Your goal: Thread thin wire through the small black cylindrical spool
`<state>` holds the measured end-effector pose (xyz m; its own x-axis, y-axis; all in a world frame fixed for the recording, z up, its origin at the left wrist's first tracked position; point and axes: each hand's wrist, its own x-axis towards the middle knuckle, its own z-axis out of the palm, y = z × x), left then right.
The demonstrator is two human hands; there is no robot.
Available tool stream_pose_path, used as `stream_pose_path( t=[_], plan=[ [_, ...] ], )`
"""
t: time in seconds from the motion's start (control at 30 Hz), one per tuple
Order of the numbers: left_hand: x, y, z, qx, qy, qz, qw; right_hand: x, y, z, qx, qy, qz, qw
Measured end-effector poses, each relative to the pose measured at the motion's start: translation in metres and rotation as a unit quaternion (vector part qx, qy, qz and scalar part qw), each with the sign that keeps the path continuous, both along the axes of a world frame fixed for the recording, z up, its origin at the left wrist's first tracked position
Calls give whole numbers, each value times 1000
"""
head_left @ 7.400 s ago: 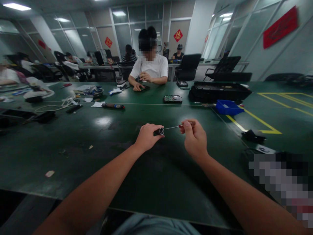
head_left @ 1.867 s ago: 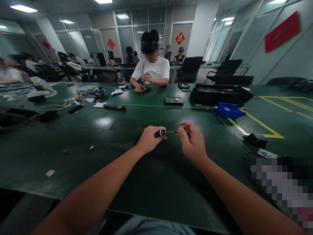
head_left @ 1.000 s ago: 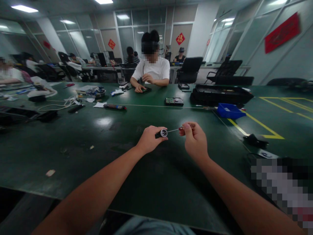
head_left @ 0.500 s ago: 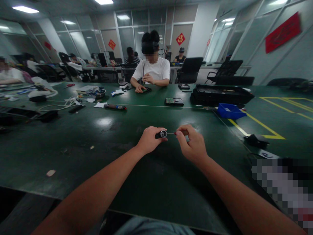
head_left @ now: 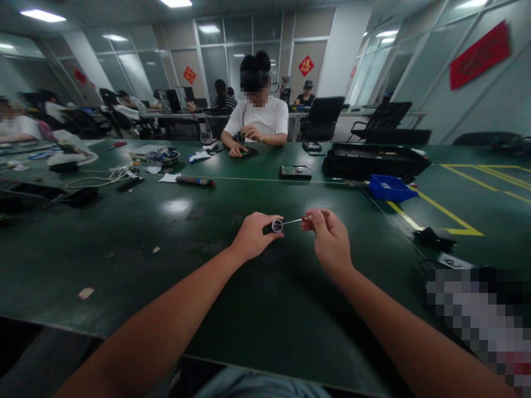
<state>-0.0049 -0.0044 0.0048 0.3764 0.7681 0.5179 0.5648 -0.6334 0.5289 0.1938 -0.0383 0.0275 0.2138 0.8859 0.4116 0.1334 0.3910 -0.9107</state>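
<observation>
My left hand (head_left: pixel 251 237) is closed around a short black cylinder with a silver-rimmed open end (head_left: pixel 277 225), which faces me. In my right hand (head_left: pixel 332 242) is a thin screwdriver (head_left: pixel 292 221), pinched by its reddish handle. Its slim metal shaft points left, with the tip at the cylinder's rim. Whether the tip goes inside the opening is too small to tell. Both hands are held over the green table (head_left: pixel 265 309), and my fingers cover most of the handle.
A hard drive with a bare circuit board (head_left: pixel 295 172), a blue bin (head_left: pixel 392 188) and a long black tray (head_left: pixel 375 160) lie farther back. A pen-shaped electric tool (head_left: pixel 194 181) is at the left. Opposite sits a person in a white shirt (head_left: pixel 265 119).
My right hand has moved slightly right and tilted, so more of the screwdriver's shaft shows and it slopes up to the right. The cylinder and my left hand have hardly moved.
</observation>
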Motion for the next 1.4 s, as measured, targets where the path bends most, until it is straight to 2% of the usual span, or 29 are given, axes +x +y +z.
stream_pose_path(
  t=[0.1,0.17,0.27,0.43,0.67,0.83,1.1,1.27,1.4],
  plan=[
    [0,1,0,9,4,-1,1000,6,11,-5,-78,133,33,987],
    [0,2,0,5,6,6,1000,9,15,-7,-84,146,28,985],
    [1,2,-1,-5,10,9,1000,10,14,-5,-42,95,2,995],
    [2,0,1,-8,15,13,1000,4,0,4,4,-52,-27,998],
    [1,0,0,-9,17,13,1000,0,-12,13,47,-185,-47,981],
    [1,1,-2,-13,16,8,1000,1,-16,17,53,-291,-79,952],
    [1,2,-4,-13,22,11,1000,1,-17,13,88,-287,2,954],
    [1,3,-4,-15,28,15,999,0,-18,13,81,-301,-13,950],
    [1,3,-4,-21,21,26,999,0,-17,10,74,-259,7,963]
  ],
)
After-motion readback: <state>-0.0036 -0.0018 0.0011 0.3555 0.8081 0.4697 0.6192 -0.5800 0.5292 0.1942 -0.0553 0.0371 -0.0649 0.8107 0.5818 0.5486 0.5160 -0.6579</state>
